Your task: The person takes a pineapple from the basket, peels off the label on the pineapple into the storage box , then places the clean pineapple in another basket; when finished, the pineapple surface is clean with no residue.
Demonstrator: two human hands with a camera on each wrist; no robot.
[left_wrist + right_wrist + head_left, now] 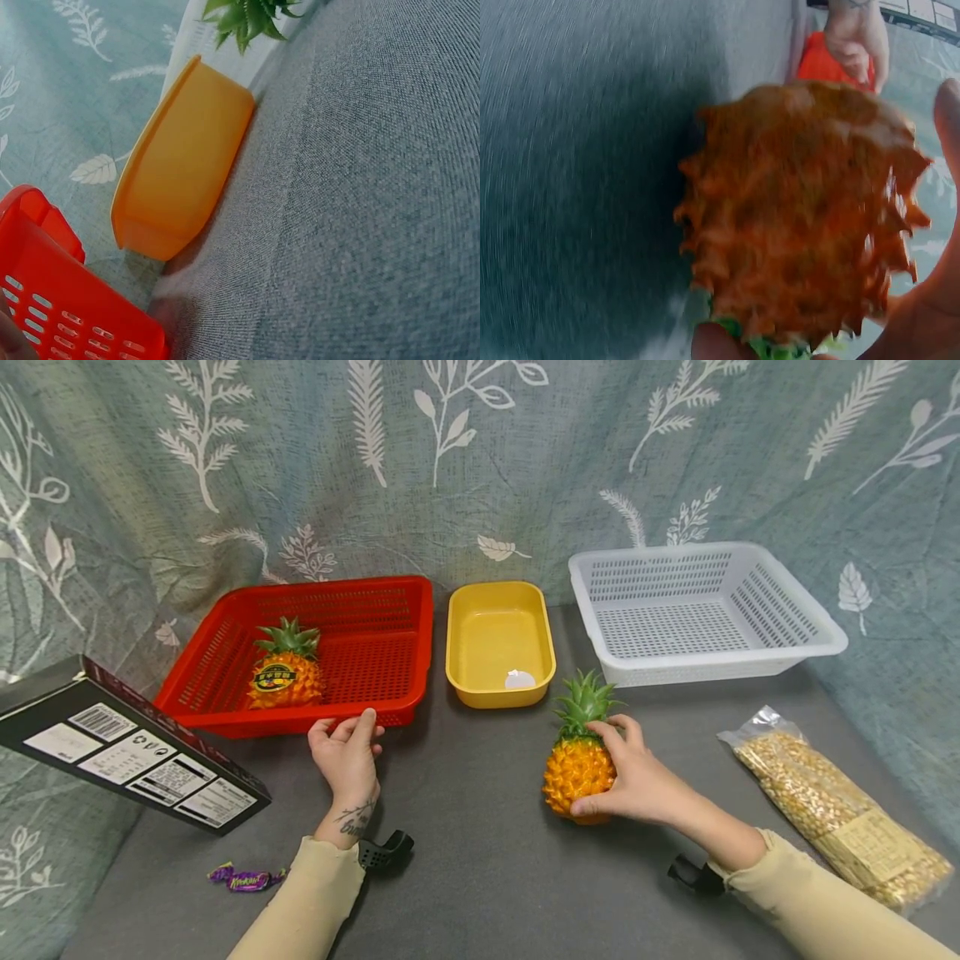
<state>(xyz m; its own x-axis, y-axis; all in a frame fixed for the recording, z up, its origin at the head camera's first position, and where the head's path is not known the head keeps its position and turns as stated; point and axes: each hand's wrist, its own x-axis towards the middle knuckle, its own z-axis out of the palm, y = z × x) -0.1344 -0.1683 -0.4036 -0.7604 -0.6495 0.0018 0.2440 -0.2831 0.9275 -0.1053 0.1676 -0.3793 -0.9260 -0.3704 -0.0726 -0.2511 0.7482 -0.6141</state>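
In R hand [639, 783], palm side: orng pineapple [573, 772]

Left of the smooth plastic yellow tub [497, 635], the red basket [367, 610] is showing glossy plastic; front-right of the tub, the rough pineapple [576, 772] is gleaming; behind the tub, matt cloth curtain [300, 460] is wrinkling.

A strip of grey surface [472, 860] runs from the near edge to the yellow tub [497, 697], passable between the left hand [348, 760], at the red basket [255, 723], and the pineapple [572, 772] in the right hand [641, 785]. Along the far edge, the red basket, yellow tub and white basket [705, 672] form a barrier with narrow gaps. The black box [153, 760] obstructs the surface's left side; toward the right edge, the corn bag [832, 806] and right forearm [832, 902] bound a second strip reaching the white basket.
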